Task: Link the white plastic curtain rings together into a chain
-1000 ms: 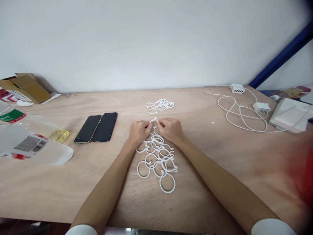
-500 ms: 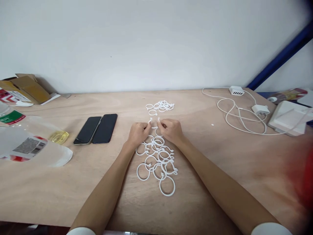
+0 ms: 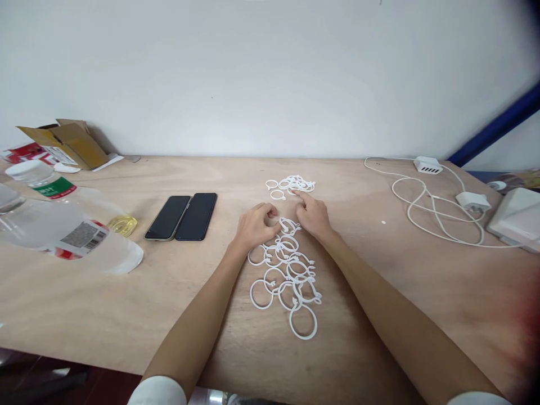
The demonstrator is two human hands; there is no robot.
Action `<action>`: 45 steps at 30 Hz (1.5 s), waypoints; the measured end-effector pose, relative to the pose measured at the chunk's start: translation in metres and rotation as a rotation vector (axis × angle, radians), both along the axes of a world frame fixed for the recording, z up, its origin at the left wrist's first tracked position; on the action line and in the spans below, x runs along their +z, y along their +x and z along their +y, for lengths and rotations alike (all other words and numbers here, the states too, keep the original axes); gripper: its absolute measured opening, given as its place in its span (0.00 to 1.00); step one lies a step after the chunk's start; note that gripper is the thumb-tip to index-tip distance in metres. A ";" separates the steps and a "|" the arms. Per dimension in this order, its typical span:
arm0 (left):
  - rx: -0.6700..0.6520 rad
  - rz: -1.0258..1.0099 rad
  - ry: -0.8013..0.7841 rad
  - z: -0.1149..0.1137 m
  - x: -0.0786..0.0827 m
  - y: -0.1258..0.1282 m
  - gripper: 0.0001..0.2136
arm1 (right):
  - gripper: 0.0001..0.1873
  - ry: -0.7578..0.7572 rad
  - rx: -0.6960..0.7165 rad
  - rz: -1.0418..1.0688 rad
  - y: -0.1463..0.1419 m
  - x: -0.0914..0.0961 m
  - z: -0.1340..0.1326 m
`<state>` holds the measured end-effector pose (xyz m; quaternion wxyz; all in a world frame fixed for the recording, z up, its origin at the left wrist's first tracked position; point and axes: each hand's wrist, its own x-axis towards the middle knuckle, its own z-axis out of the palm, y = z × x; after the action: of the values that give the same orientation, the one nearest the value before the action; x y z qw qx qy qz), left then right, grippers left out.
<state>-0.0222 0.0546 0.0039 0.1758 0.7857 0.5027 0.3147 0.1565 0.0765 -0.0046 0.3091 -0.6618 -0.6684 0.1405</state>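
A chain of linked white plastic rings (image 3: 288, 278) lies on the wooden table (image 3: 379, 292) between my forearms. My left hand (image 3: 255, 224) rests at the chain's top end, fingers curled, its thumb and forefinger touching the topmost ring (image 3: 288, 226). My right hand (image 3: 313, 214) reaches forward with the forefinger stretched out, its tip at the edge of a small heap of loose white rings (image 3: 291, 184) farther back. Nothing shows between the right hand's fingers.
Two dark phones (image 3: 182, 216) lie side by side at the left. Clear plastic bottles (image 3: 63, 225) lie at the far left, a cardboard box (image 3: 67, 142) behind them. White chargers and cables (image 3: 439, 197) and a white box (image 3: 517, 216) sit at the right.
Both hands were pinching a ring together at the chain's top. That ring now lies on the table, and my right hand has let go and reached forward to the loose heap.
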 end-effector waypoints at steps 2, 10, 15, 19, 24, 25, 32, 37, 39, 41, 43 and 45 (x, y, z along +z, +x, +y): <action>0.003 -0.021 -0.018 0.000 0.000 -0.001 0.09 | 0.28 -0.063 0.039 -0.221 -0.004 0.005 0.004; 0.035 -0.108 -0.053 0.003 -0.003 -0.002 0.11 | 0.19 -0.142 0.137 -0.415 -0.004 0.015 0.012; 0.042 -0.141 -0.042 0.005 -0.004 -0.002 0.11 | 0.17 -0.133 0.163 -0.433 -0.005 0.014 0.009; 0.043 -0.130 -0.034 0.005 -0.005 -0.002 0.11 | 0.20 -0.165 0.207 -0.458 -0.005 0.015 0.013; 0.044 -0.145 -0.005 0.006 -0.006 -0.002 0.11 | 0.24 -0.180 0.265 -0.484 -0.007 0.016 0.016; 0.049 -0.157 -0.004 0.006 -0.007 -0.002 0.11 | 0.23 -0.169 0.265 -0.472 -0.007 0.015 0.015; 0.073 -0.210 0.024 0.007 -0.006 -0.003 0.13 | 0.15 -0.055 0.295 -0.181 -0.004 0.016 0.007; 0.059 -0.198 0.066 0.005 -0.004 -0.002 0.13 | 0.12 0.019 0.366 0.224 -0.006 0.026 0.002; 0.059 -0.175 0.077 0.005 -0.005 -0.001 0.12 | 0.11 -0.078 0.389 0.401 -0.010 0.025 -0.004; 0.060 -0.142 0.094 0.006 -0.006 -0.001 0.08 | 0.12 -0.199 0.400 0.567 -0.012 0.021 -0.011; 0.046 -0.100 0.110 0.006 -0.006 -0.001 0.07 | 0.12 -0.258 0.371 0.701 -0.014 0.016 -0.016; 0.016 -0.056 0.132 0.005 -0.007 0.000 0.07 | 0.13 -0.265 0.321 0.771 -0.015 0.013 -0.020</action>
<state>-0.0226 0.0594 -0.0030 0.1351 0.7826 0.4818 0.3702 0.1419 0.0569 0.0084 0.4227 -0.4828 -0.5746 0.5080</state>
